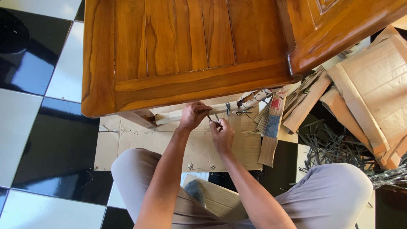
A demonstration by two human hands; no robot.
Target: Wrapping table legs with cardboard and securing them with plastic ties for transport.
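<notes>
Gripping wrapped table leg [212,111] with left hand [193,115], fingers clenched around it, just under glossy wooden table [186,46]. Right hand [221,135] just beside, fingers pinching thin dark strap [215,118] at the leg. Flattened cardboard [140,142] on checkered floor [38,127] below; loose cardboard pieces [373,85] and cut straps [330,146] piled to the right

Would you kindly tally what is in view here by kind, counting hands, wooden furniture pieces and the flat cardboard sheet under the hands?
Hands: 2, left hand and right hand
Wooden furniture pieces: 2, wooden table and carved wooden piece
Flat cardboard sheet: 1
Total: 5
</notes>
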